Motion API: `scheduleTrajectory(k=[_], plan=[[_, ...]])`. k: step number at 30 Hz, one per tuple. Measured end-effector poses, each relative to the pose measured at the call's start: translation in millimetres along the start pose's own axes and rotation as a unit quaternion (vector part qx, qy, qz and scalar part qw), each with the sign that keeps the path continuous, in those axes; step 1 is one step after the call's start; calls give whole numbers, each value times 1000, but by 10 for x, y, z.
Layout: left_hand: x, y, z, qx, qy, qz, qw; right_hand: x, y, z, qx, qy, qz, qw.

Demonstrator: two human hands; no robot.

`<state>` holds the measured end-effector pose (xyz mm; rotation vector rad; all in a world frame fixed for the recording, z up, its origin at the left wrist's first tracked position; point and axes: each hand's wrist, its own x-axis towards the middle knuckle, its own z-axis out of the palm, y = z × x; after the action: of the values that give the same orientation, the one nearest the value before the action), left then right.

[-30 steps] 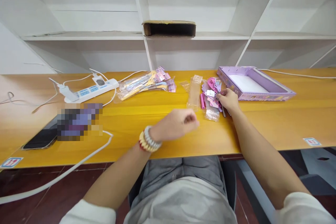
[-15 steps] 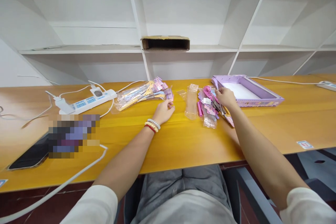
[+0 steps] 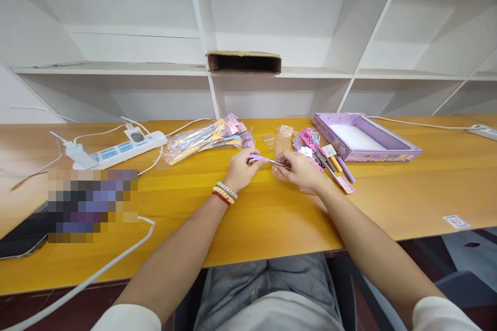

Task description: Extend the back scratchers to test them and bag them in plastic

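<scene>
White cubby shelving (image 3: 272, 0) stood behind a yellow-brown wood worktop (image 3: 248, 232). Slim purple-and-metal utensil (image 3: 273, 162) sat between both hands, just above the worktop, near its middle. Left hand (image 3: 241, 168): grip closed on the purple end, fingers pinched; bracelets (image 3: 224, 194) on the wrist. Right hand (image 3: 298, 169): grip narrow at the metal end, fingertips pinching it. Clear wrapper (image 3: 283, 139) lay just beyond the right hand, partly covered by it. Right of that, a loose pile of pink, purple and metal utensils (image 3: 308, 138), with a pink card (image 3: 345, 184) at the near end. Purple open box (image 3: 382, 156) stood beside the pile, farther right. Bagged bundle of utensils (image 3: 200, 140) lay beyond the left hand, power strip (image 3: 128, 150) left of it. Black device (image 3: 19, 235) at far left, partly pixelated. Cardboard box (image 3: 244, 63) sat on the shelf, its open side facing out.
</scene>
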<state>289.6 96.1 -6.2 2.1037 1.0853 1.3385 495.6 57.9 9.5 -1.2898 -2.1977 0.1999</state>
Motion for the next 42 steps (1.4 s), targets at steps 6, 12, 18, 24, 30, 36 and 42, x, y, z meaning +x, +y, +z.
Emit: scheduleTrajectory(k=[6, 12, 18, 24, 30, 36, 42], plan=[[115, -79, -16, -174, 96, -118, 973, -10, 79, -90, 44, -33, 21, 998], [97, 42, 119, -367, 33, -199, 908, -28, -51, 19, 118, -42, 32, 992], [-38, 131, 222, -300, -108, -192, 928, -26, -121, 93, 168, -38, 9, 985], [-55, 123, 196, -142, -91, -124, 978, 4, 16, 66, 185, -7, 70, 980], [-145, 146, 172, 154, -210, 74, 963, 58, 336, -53, 114, 163, 224, 954], [-202, 128, 254, 217, -308, 108, 920, 51, 400, -59, -144, 58, 287, 945], [-209, 91, 274, 224, -324, 95, 914, 35, 248, 12, -228, -21, 314, 921]])
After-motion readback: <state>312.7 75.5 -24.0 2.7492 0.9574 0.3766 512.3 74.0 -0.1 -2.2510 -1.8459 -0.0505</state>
